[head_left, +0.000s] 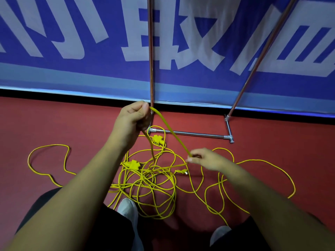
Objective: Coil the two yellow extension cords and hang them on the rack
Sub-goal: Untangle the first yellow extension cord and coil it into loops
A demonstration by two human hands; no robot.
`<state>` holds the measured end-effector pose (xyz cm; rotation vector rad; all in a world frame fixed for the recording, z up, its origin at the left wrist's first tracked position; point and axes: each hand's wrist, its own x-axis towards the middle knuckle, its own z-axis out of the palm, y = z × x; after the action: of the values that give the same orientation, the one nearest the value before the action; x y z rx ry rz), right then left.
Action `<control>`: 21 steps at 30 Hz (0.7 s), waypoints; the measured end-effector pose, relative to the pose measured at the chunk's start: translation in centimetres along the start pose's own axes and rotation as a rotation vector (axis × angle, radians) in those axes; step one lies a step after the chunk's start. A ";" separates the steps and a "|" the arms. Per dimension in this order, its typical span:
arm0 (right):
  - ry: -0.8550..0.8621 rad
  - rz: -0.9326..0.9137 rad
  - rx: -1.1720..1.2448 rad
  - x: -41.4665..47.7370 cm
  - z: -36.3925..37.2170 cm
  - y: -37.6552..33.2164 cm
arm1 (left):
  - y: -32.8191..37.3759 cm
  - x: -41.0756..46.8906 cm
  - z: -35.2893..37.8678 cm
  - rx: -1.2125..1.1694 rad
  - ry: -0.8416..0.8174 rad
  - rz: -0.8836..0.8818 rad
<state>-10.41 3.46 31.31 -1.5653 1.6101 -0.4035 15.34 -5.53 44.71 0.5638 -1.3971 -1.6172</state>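
Note:
Two yellow extension cords (155, 180) lie tangled in loose loops on the red floor in front of me. Two yellow socket blocks (133, 164) (157, 139) and a plug (182, 172) sit in the tangle. My left hand (134, 116) is raised and grips one cord in a fist; a strand hangs from it to the pile. A taut stretch of cord (172, 134) runs from that fist down to my right hand (204, 159), which pinches it. The metal rack (190, 133) stands just behind the pile.
A blue banner (90, 51) with large white characters covers the wall behind the rack. The rack's two upright poles (150, 51) (262, 51) rise out of view. Cord loops spread far left (49, 147) and right (282, 171). My white shoes (127, 209) stand at the pile's near edge.

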 end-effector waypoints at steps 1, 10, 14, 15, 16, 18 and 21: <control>-0.027 0.041 -0.001 0.2 0.5 1.0 | -0.2 0.0 0.0 -0.003 0.008 -0.007; 0.552 -0.268 0.739 -1.0 -7.0 -12.9 | -2.2 2.0 -4.8 0.350 0.430 -0.100; 0.476 -0.402 0.555 -3.9 -11.3 -21.5 | -3.3 2.0 -4.4 0.472 0.394 -0.147; 0.424 -0.388 0.387 -4.4 -11.3 -22.4 | -2.9 1.9 -3.7 0.465 0.347 -0.117; 0.365 -0.367 0.203 -4.7 -10.9 -22.9 | -2.4 1.7 -2.9 0.434 0.281 -0.069; 0.273 -0.341 -0.048 -4.9 -9.5 -22.6 | -1.4 1.2 -1.0 0.322 0.087 0.001; 0.275 -0.286 -0.029 -5.0 -8.8 -20.4 | -0.6 -0.1 1.3 0.331 -0.182 -0.007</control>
<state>-3.91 1.85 53.13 -1.8318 1.5998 -0.7813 14.17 -4.80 44.45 0.6233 -1.8184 -1.4797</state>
